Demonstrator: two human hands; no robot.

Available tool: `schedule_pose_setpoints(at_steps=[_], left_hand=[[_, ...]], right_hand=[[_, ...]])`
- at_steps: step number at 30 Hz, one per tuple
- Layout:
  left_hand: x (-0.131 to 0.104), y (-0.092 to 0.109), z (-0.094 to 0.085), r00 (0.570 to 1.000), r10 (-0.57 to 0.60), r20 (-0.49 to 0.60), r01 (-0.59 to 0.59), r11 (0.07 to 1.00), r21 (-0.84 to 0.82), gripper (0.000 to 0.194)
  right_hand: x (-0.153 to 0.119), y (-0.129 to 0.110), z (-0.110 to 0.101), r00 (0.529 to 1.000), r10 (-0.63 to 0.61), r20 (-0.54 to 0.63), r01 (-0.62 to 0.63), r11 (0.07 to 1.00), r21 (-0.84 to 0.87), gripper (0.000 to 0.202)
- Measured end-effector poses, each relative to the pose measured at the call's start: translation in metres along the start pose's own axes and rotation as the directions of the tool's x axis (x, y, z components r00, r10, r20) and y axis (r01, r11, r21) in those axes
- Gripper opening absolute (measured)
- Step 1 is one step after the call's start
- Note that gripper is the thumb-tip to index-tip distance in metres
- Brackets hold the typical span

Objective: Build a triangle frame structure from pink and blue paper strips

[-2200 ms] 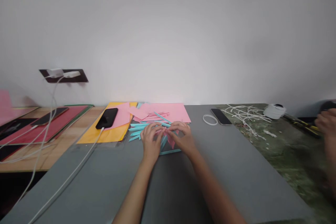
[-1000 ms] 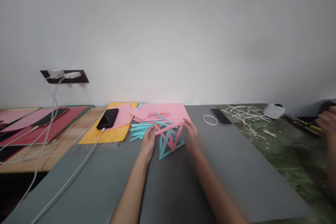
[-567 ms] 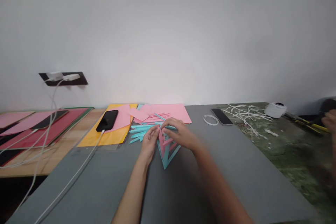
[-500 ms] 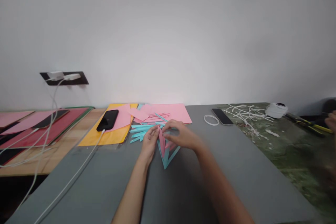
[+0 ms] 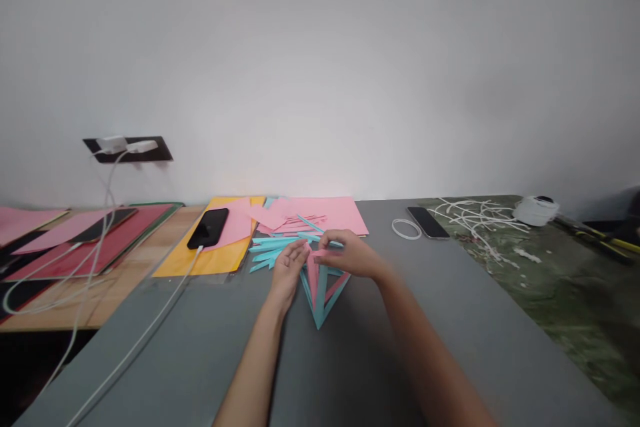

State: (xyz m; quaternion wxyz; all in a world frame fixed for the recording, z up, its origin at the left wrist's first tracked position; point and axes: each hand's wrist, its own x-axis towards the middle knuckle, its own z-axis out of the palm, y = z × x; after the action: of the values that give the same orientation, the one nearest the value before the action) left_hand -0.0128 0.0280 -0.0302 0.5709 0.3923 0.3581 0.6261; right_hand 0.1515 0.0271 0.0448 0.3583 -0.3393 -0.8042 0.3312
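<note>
Both hands meet over a paper construction of blue and pink folded strips, its narrow point facing me on the grey table. My left hand is closed at the fingertips on the top of a pink paper strip. On the other side, my right hand pinches pink paper between thumb and fingers. Just beyond the left hand lie several loose blue paper strips. Part of the construction is hidden behind the right hand.
Pink sheets and a yellow envelope with a black phone lie at the back left. A charging cable crosses the left side. At the right are a white ring, another phone and tangled white cords.
My right hand has drawn slightly right, with pink paper now showing in its pinch. The view has shifted a little left, and the hand at the far right edge is out of sight.
</note>
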Motion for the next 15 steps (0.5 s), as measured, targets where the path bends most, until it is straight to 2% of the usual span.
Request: schedule_pose_setpoints(at_steps=[7,15], left_hand=[[-0.001,0.0,0.002,0.999,0.032,0.014,-0.032,0.999,-0.002,0.034],[-0.001,0.002,0.001,0.999,0.05,0.019,-0.05,0.999,-0.011,0.039]], right_hand=[[0.007,0.009,0.004,0.996,0.025,-0.08,-0.014,0.991,0.129,0.01],[0.004,0.016,0.004,0.998,0.064,-0.019,-0.056,0.952,0.3,0.016]])
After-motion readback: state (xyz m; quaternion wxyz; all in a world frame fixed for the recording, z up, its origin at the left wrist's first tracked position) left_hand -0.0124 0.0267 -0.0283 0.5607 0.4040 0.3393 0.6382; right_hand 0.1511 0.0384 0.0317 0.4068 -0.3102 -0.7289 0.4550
